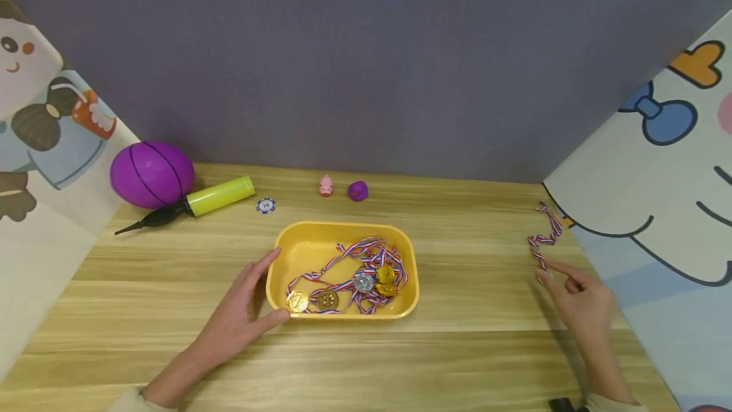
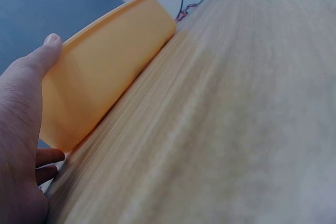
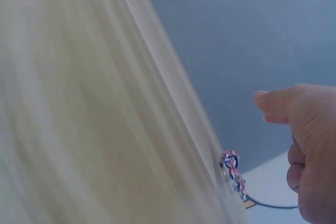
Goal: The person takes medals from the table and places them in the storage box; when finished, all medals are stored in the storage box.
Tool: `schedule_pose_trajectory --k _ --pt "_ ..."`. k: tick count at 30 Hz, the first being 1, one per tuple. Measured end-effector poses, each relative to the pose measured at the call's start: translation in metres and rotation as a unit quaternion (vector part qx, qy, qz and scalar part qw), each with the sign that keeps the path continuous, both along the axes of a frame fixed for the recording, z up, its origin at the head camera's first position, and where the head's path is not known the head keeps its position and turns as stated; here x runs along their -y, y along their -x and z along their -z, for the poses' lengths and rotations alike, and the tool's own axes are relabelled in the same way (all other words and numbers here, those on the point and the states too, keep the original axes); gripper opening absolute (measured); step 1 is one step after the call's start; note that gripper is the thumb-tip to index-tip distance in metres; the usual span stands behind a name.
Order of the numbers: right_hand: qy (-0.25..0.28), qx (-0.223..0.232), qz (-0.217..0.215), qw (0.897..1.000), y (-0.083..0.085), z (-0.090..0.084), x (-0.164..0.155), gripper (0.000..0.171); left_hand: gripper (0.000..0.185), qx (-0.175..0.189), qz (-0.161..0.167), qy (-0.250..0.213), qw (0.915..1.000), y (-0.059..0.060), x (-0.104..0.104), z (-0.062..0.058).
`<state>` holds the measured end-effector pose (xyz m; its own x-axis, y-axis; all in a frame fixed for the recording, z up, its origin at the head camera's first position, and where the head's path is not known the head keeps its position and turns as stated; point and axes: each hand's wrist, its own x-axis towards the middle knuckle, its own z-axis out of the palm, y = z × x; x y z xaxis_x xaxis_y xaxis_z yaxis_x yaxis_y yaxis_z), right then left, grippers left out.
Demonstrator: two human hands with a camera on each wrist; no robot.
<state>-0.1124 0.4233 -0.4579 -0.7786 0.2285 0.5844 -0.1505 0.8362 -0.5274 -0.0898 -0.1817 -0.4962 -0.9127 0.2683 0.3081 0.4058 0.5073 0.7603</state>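
Note:
My left hand (image 1: 240, 310) holds the left end of a yellow plastic tray (image 1: 343, 226), thumb at the near corner and fingers along the far-left side. Inside lie several toy medals: gold (image 1: 297, 301), bronze-coloured (image 1: 328, 300) and silver (image 1: 363, 283) ones among tangled red, white and blue ribbons (image 1: 366, 247). Over at the right, my right hand (image 1: 583, 304) hovers above the table, thumb and index tips close together with nothing showing between them. Another striped ribbon (image 1: 549, 234) stretches across the table beyond those fingertips; a gold edge peeks out beside the thumb, mostly hidden.
A purple ball (image 1: 152, 174) stands at the back left beside a yellow-green hand pump (image 1: 220, 196). Behind the tray are a poker chip (image 1: 265, 206), a small pink pig (image 1: 326, 185) and a small purple toy (image 1: 358, 191). Grey and cartoon-printed panels border the table (image 1: 474, 310).

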Motion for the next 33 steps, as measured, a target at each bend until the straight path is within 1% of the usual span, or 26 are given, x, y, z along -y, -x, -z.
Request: schedule_pose_trajectory --k 6,10,13,16,19,21,23,26,29,33 --pt "-0.018 0.027 0.029 0.999 -0.001 0.008 -0.013 0.035 0.111 0.003 -0.004 0.004 1.0000 -0.001 0.001 0.000" --pt "-0.011 0.065 0.046 0.997 -0.001 0.011 -0.021 0.041 0.111 0.002 -0.003 0.005 1.0000 0.000 0.001 -0.001" --pt "-0.005 0.113 0.072 0.991 -0.003 0.011 -0.026 0.046 0.112 0.001 -0.003 0.006 1.0000 0.000 0.000 -0.001" --pt "-0.011 0.165 0.092 0.982 -0.006 0.010 -0.030 0.052 0.112 0.000 -0.002 0.006 1.0000 0.000 0.000 -0.001" --pt "-0.028 0.205 0.083 0.975 -0.007 0.010 -0.034 0.056 0.113 0.002 -0.003 0.005 1.0000 0.000 0.000 -0.001" --pt "-0.034 0.222 0.071 0.972 -0.007 0.010 -0.036 0.057 0.113 0.002 -0.005 0.004 1.0000 -0.001 -0.001 -0.001" --pt "-0.034 0.224 0.068 0.972 -0.006 0.012 -0.037 0.056 0.113 0.004 -0.006 0.004 1.0000 -0.002 -0.001 -0.002" --pt "-0.025 0.211 0.078 0.974 -0.004 0.015 -0.036 0.052 0.113 0.005 -0.008 0.006 0.9999 -0.003 -0.001 -0.003" --pt "-0.020 0.193 0.087 0.977 -0.002 0.018 -0.034 0.044 0.113 0.008 -0.009 0.009 0.9999 -0.003 -0.001 -0.004" --pt "-0.014 0.189 0.091 0.978 -0.002 0.021 -0.033 0.034 0.113 0.008 -0.007 0.008 0.9999 -0.002 -0.001 -0.004"
